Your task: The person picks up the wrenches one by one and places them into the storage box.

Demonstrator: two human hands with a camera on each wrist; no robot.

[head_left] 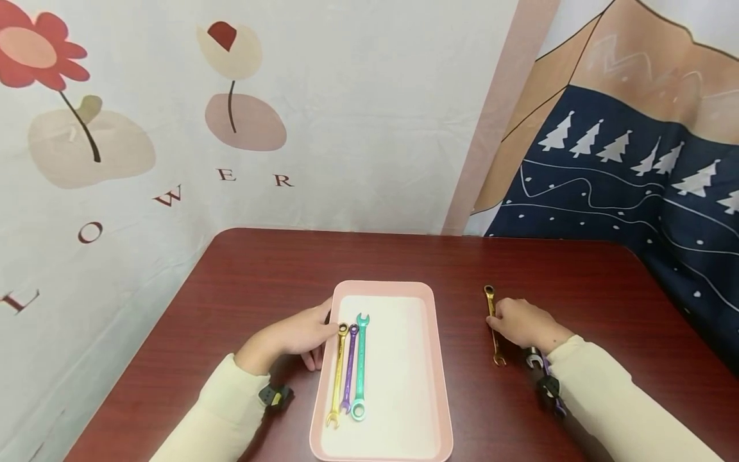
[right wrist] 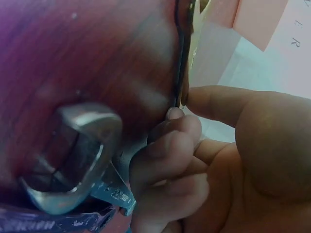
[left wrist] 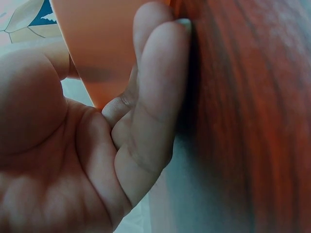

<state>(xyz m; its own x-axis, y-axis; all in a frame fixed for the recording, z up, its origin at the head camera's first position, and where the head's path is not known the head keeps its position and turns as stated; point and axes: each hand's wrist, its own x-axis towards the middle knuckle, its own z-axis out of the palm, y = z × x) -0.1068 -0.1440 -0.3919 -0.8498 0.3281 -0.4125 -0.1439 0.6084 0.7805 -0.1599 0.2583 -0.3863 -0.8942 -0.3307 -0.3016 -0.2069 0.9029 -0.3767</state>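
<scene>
Thumb over its rim, our left hand (head_left: pixel 291 337) grips the left side of the pink tray (head_left: pixel 443 410). Side by side in it lie a gold wrench (head_left: pixel 337 378), a purple wrench (head_left: pixel 349 372) and a teal wrench (head_left: pixel 360 366). Well right of the tray, our right hand (head_left: pixel 528 324) pinches a second gold wrench (head_left: pixel 497 350), its long axis nearly parallel to the tray's; the tray lies leftward from it, nearer our left hand. By our right wrist we see more wrenches (right wrist: pixel 99 121), partly hidden.
</scene>
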